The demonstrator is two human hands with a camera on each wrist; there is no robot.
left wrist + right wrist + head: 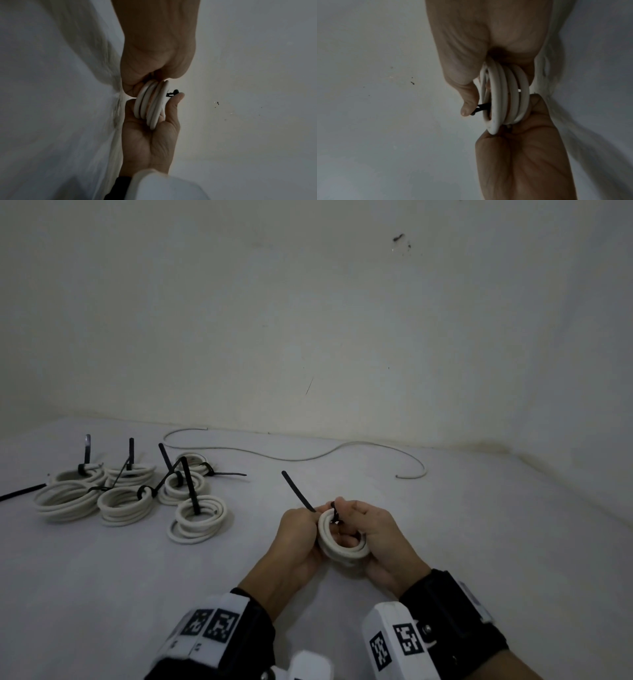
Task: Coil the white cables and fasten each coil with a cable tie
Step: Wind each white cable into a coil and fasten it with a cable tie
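Low and centre in the head view, we hold the white coil (342, 537) between both hands. Our left hand (298, 530) curls round its left rim and pinches the black cable tie (297, 491), whose tail runs up-left from the coil's top. Our right hand (380, 537) grips the right rim, thumb beside the tie's head (335, 513). Tightening, we judge, means pulling along that up-left axis.

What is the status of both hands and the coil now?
Left hand pinches black cable tie. Right hand grips white coil. Tie unfastened. Nothing blocking.
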